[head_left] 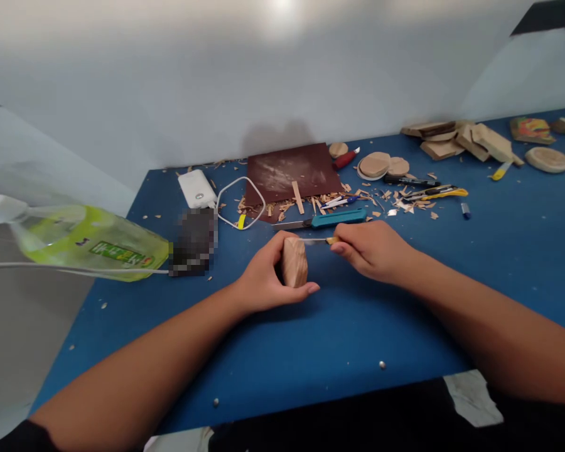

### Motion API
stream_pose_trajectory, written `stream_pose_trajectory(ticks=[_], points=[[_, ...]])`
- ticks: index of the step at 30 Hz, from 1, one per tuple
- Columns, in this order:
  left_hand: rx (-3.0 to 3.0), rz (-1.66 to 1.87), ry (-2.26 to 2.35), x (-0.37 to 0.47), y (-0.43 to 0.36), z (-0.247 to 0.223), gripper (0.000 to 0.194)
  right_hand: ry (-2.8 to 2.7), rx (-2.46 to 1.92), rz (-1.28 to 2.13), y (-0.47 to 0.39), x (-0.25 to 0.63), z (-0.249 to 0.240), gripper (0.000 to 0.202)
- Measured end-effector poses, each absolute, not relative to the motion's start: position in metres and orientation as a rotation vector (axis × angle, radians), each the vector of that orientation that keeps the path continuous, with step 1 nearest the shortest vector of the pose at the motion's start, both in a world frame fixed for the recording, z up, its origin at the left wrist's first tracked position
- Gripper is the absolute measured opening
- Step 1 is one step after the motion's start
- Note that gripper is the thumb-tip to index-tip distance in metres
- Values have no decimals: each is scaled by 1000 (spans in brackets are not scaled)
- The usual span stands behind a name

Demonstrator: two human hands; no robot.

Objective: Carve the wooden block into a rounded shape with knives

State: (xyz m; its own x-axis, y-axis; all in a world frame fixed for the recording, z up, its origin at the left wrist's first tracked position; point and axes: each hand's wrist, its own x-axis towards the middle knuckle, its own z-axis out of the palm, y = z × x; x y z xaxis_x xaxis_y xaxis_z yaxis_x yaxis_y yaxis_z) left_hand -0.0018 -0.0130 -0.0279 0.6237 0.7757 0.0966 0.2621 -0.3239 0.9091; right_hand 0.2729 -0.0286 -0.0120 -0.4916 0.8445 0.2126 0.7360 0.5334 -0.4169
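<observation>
A pale wooden block (295, 262) with cut facets is gripped upright between the thumb and fingers of my left hand (268, 273), near the middle of the blue table (311, 351). My right hand (374, 251) is closed around the yellow handle of a thin knife (317, 240). The blade points left, and its tip is at the upper right edge of the block. Just behind both hands lies a teal-handled saw (339, 218).
Behind are a brown board (292, 172), wood shavings (282, 210), a red-handled knife (346, 158), a yellow cutter (447, 193) and stacked wood pieces (489, 141). On the left are a power bank (196, 188), its cable and a green bottle (98, 245).
</observation>
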Motion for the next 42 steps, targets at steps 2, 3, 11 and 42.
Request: stream_pose_trajectory(ticks=[2, 3, 11, 42], points=[[1986, 742, 826, -1, -13, -32, 70, -2299, -1304, 443, -28, 273, -16, 54], [2038, 776, 804, -2, -14, -34, 73, -2256, -1317, 457, -27, 273, -18, 51], [2204, 987, 647, -8, -14, -46, 87, -2230, -1259, 524, -26, 270, -23, 38], [1898, 647, 776, -7, -6, -33, 76, -2094, -975, 890, -35, 260, -15, 32]])
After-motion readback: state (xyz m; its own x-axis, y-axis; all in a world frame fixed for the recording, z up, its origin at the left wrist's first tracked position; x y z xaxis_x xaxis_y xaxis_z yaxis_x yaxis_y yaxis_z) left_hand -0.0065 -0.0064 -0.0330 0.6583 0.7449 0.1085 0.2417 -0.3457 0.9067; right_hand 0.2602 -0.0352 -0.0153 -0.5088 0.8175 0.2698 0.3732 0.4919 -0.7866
